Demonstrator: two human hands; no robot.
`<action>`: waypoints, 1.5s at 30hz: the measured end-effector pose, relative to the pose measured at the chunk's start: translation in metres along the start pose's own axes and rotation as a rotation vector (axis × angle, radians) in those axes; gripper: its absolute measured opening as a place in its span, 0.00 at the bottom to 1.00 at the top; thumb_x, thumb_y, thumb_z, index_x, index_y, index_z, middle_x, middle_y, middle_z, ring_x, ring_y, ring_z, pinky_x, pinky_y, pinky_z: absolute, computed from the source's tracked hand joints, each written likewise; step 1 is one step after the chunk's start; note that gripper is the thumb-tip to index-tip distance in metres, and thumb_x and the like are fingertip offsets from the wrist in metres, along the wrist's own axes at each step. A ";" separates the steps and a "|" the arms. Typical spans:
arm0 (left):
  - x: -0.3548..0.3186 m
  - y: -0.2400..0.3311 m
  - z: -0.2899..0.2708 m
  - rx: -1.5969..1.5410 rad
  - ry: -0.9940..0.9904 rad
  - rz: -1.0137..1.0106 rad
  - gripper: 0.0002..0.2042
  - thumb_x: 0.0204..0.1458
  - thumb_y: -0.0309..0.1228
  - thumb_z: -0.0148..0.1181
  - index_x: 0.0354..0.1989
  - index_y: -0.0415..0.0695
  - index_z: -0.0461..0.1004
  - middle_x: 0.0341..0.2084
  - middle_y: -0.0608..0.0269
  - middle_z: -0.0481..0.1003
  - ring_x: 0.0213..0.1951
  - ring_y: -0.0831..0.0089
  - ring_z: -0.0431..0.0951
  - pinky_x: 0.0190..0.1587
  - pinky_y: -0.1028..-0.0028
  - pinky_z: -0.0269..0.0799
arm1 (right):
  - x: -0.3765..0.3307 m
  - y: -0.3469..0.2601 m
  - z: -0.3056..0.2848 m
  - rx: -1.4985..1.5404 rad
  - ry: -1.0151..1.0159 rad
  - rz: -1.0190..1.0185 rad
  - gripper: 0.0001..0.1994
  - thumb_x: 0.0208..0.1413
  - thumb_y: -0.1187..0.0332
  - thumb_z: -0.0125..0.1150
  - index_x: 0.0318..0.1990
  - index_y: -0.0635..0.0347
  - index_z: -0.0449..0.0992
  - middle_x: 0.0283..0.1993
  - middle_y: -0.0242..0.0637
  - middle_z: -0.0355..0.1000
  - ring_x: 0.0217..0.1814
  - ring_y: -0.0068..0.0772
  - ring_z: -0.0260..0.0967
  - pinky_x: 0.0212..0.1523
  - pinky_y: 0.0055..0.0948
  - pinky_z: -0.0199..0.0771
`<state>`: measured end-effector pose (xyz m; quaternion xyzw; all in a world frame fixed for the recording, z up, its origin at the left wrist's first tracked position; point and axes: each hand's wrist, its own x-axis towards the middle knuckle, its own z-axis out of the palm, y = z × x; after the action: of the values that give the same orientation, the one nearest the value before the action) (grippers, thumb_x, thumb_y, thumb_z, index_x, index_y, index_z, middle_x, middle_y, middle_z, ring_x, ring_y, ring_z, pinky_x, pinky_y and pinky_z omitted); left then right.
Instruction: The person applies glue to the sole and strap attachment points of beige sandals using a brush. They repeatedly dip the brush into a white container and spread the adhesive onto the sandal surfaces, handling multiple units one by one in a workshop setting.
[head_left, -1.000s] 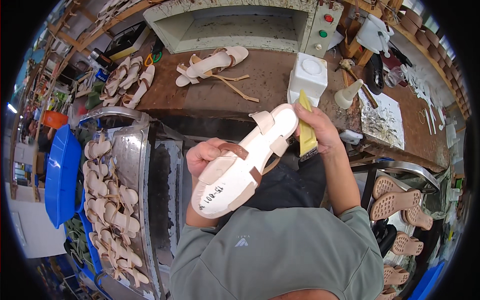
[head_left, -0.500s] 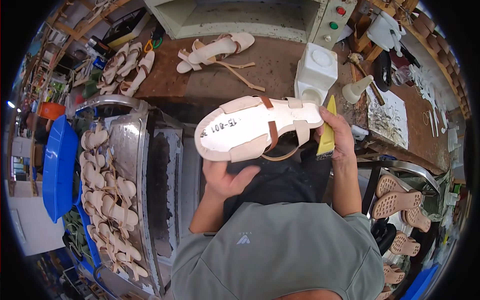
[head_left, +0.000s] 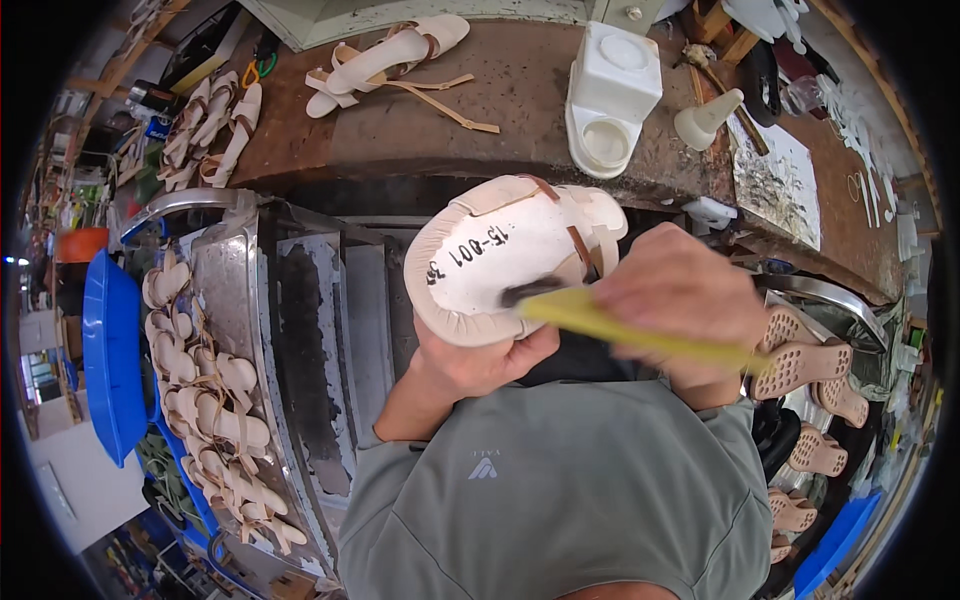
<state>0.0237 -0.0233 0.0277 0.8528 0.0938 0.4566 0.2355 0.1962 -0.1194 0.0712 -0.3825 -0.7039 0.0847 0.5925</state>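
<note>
An upturned beige sandal upper [head_left: 478,255] with brown strap pieces shows its white underside. My left hand [head_left: 465,362] grips its rounded toe end from below, the thumb along the near edge. In my right hand [head_left: 690,290] is a flat yellow-handled brush [head_left: 570,312], smeared by motion. Its dark bristles are over the near edge of the white underside and seem to touch it. My right hand partly hides the heel end and straps.
On the bench [head_left: 300,140] ahead stand a white plastic container with a cup [head_left: 615,85] and a pale cone-shaped nozzle [head_left: 708,120]. Beige sandals [head_left: 395,60] lie behind. More sandals [head_left: 225,400] fill the left rack, beside a blue tray [head_left: 112,350]. Pinkish soles [head_left: 800,368] sit right.
My right hand has left the heel end and swung the brush across to the underside. My left hand has closed on the toe end. The sandal upper has tilted, and the view has shifted.
</note>
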 end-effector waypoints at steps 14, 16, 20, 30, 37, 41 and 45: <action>-0.003 0.006 0.005 -0.297 0.029 -0.111 0.20 0.43 0.26 0.59 0.49 0.43 0.72 0.49 0.56 0.71 0.53 0.57 0.69 0.59 0.61 0.56 | -0.004 -0.003 -0.015 -0.118 -0.046 -0.094 0.07 0.41 0.69 0.64 0.29 0.57 0.79 0.30 0.33 0.76 0.28 0.26 0.63 0.32 0.28 0.58; -0.002 0.001 0.004 -0.290 0.012 -0.084 0.20 0.43 0.25 0.59 0.49 0.42 0.72 0.49 0.55 0.71 0.53 0.57 0.69 0.59 0.62 0.56 | -0.009 0.004 -0.018 -0.060 -0.028 -0.149 0.06 0.40 0.69 0.65 0.29 0.57 0.79 0.30 0.34 0.75 0.28 0.27 0.63 0.31 0.29 0.57; -0.007 -0.004 0.010 -0.385 0.096 -0.092 0.19 0.43 0.25 0.59 0.48 0.40 0.73 0.48 0.52 0.72 0.53 0.56 0.69 0.59 0.63 0.55 | -0.008 0.008 -0.027 -0.119 0.023 -0.167 0.05 0.40 0.71 0.68 0.26 0.56 0.77 0.30 0.34 0.74 0.27 0.28 0.62 0.30 0.32 0.55; -0.010 -0.004 0.012 -0.364 0.253 -0.139 0.18 0.44 0.25 0.61 0.46 0.38 0.73 0.47 0.50 0.72 0.51 0.57 0.71 0.56 0.63 0.59 | -0.012 0.004 -0.041 -0.127 -0.134 -0.227 0.08 0.42 0.67 0.63 0.31 0.58 0.79 0.32 0.31 0.75 0.29 0.27 0.65 0.34 0.30 0.61; -0.013 -0.003 0.012 -0.302 0.356 -0.164 0.17 0.44 0.25 0.62 0.44 0.37 0.73 0.46 0.49 0.72 0.49 0.58 0.72 0.54 0.62 0.62 | -0.013 -0.003 -0.040 -0.146 0.002 -0.288 0.04 0.44 0.69 0.62 0.27 0.58 0.79 0.32 0.34 0.76 0.27 0.24 0.63 0.35 0.30 0.57; -0.013 0.000 0.013 -0.281 0.383 -0.172 0.16 0.44 0.25 0.62 0.44 0.36 0.74 0.45 0.48 0.72 0.48 0.59 0.72 0.53 0.62 0.64 | -0.007 -0.006 -0.047 -0.273 -0.029 -0.276 0.03 0.44 0.71 0.62 0.27 0.58 0.78 0.31 0.33 0.75 0.26 0.23 0.63 0.35 0.29 0.58; -0.012 0.010 0.014 -0.261 0.389 -0.175 0.16 0.44 0.25 0.63 0.43 0.35 0.74 0.45 0.47 0.73 0.47 0.59 0.73 0.52 0.62 0.65 | -0.010 -0.003 -0.057 0.017 -0.008 -0.309 0.10 0.39 0.69 0.64 0.33 0.59 0.79 0.31 0.33 0.74 0.26 0.27 0.65 0.29 0.28 0.59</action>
<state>0.0276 -0.0407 0.0167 0.6998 0.1512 0.5983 0.3598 0.2462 -0.1466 0.0813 -0.2643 -0.7561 0.0000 0.5987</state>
